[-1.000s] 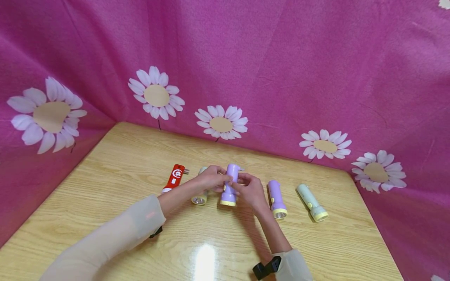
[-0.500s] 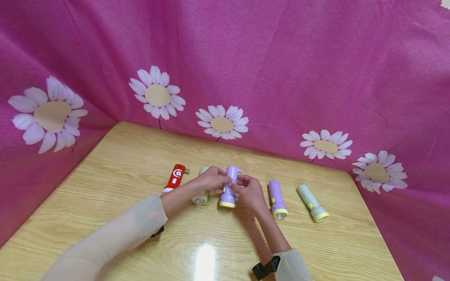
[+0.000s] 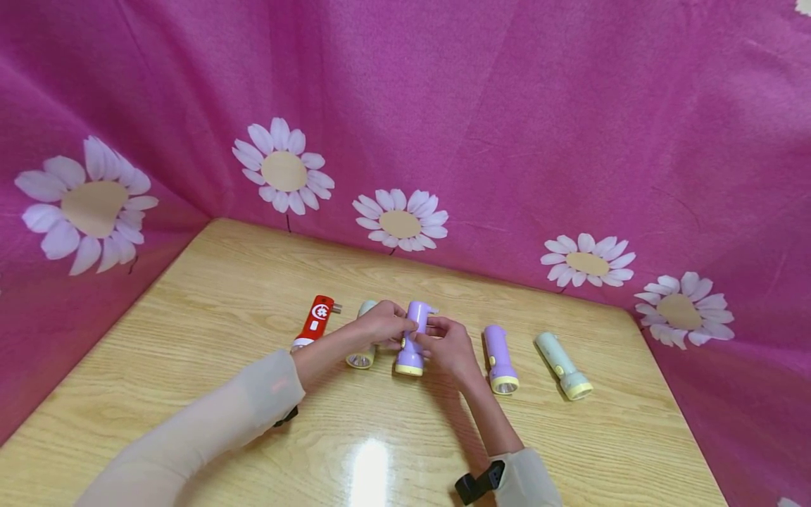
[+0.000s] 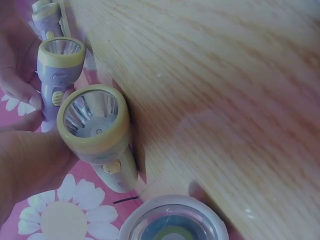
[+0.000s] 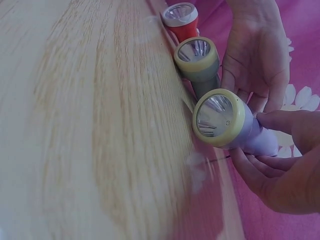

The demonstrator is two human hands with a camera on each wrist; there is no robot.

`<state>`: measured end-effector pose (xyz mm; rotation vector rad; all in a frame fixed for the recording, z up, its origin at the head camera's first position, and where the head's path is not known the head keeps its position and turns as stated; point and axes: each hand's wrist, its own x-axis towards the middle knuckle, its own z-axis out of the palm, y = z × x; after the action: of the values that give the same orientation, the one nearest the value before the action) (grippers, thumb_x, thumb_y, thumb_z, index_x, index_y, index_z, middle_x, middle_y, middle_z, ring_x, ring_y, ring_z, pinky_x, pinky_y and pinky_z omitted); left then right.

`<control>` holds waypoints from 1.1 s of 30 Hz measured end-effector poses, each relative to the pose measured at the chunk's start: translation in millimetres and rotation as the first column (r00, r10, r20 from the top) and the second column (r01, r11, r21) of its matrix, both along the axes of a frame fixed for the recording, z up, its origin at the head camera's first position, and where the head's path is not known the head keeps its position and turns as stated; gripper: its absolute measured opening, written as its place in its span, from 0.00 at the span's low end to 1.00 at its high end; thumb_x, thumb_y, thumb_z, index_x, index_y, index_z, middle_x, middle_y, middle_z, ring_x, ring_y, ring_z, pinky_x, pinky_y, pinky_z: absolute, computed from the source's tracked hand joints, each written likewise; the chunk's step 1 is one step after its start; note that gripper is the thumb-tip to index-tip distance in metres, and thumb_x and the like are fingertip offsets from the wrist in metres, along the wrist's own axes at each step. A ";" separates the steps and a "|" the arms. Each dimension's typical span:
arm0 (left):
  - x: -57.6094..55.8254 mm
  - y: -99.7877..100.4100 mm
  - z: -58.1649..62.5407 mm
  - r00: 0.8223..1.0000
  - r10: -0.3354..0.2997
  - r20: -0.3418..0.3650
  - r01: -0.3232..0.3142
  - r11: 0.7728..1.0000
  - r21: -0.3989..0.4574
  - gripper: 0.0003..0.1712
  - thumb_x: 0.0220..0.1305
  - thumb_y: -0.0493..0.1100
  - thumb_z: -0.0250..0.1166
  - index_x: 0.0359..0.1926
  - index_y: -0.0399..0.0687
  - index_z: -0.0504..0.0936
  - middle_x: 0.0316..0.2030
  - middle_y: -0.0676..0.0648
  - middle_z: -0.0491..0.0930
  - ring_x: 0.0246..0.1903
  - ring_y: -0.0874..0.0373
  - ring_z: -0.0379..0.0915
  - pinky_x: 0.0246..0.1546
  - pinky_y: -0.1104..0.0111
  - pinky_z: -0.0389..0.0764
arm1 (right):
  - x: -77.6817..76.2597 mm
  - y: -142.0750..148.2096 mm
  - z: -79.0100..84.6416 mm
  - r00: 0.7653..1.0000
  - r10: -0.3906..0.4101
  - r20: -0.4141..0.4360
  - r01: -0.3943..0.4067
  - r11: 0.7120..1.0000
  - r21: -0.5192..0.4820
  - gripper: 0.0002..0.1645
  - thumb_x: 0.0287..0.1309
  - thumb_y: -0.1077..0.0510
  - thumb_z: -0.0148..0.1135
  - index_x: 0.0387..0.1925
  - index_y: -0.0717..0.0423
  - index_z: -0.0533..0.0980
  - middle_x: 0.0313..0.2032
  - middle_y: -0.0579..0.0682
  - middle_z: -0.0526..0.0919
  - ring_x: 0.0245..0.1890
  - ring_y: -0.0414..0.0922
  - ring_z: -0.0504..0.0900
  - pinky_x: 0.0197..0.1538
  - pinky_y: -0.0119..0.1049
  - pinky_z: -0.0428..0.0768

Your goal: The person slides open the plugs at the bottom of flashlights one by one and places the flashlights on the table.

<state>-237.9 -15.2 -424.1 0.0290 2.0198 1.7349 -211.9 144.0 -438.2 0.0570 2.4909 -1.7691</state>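
Both hands are on one purple flashlight (image 3: 410, 365) with a yellow rim, near the middle of the table in the head view. A small pale piece juts sideways from its far end. From the left, my left hand (image 3: 382, 324) pinches its body. My right hand (image 3: 451, 346) grips it from the other side, thumb on top and fingers beneath, as the right wrist view shows of the purple flashlight (image 5: 257, 137). Its lens faces the person. Beside the left hand lies a pale green flashlight (image 3: 360, 358), partly covered by that hand.
A red flashlight (image 3: 315, 320) with metal prongs lies at the left, its front partly behind the left forearm. To the right lie another purple flashlight (image 3: 498, 355) and another pale green one (image 3: 562, 367). Pink flowered cloth (image 3: 494, 141) borders the wooden table (image 3: 253, 282).
The held purple flashlight has come slightly down and toward the person, its far end dipping a little. Both hands keep their hold; the other flashlights stay where they were.
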 end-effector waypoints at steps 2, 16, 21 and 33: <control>-0.4 0.7 -0.6 1.000 -0.004 -0.001 0.004 1.000 0.000 0.16 0.69 0.35 0.62 0.52 0.26 0.73 0.39 0.39 0.79 0.37 0.53 0.80 0.41 0.63 0.86 | -0.3 0.3 -0.3 1.000 0.002 -0.001 -0.002 1.000 -0.003 0.23 0.56 0.67 0.69 0.53 0.73 0.76 0.41 0.62 0.84 0.37 0.47 0.83 0.37 0.37 0.86; -1.4 3.5 -2.9 1.000 -0.001 -0.013 0.000 1.000 -0.028 0.15 0.70 0.34 0.61 0.51 0.25 0.75 0.39 0.39 0.78 0.38 0.51 0.81 0.41 0.63 0.86 | 1.4 1.7 0.0 0.999 0.018 0.030 -0.018 1.000 -0.012 0.28 0.54 0.67 0.70 0.56 0.73 0.75 0.46 0.64 0.83 0.39 0.48 0.84 0.41 0.38 0.86; -2.3 4.8 -4.0 1.000 0.004 -0.007 -0.005 0.999 -0.053 0.14 0.70 0.34 0.61 0.50 0.26 0.75 0.38 0.39 0.79 0.39 0.50 0.82 0.41 0.64 0.86 | 0.6 1.8 -1.3 0.999 0.025 0.031 -0.026 1.000 0.014 0.29 0.52 0.67 0.71 0.56 0.72 0.75 0.46 0.64 0.83 0.41 0.50 0.84 0.42 0.38 0.86; -4.0 7.9 -1.9 0.999 -0.008 -0.033 0.004 0.995 -0.100 0.14 0.67 0.33 0.64 0.48 0.25 0.77 0.40 0.37 0.80 0.41 0.48 0.82 0.41 0.63 0.86 | -2.7 4.4 -3.5 0.998 0.045 0.043 -0.046 0.998 0.034 0.27 0.56 0.68 0.68 0.57 0.74 0.74 0.46 0.64 0.82 0.43 0.50 0.82 0.41 0.38 0.85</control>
<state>-242.0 -7.4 -426.0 0.0314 2.1261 1.6373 -214.6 148.4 -441.7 0.0395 2.4733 -1.6895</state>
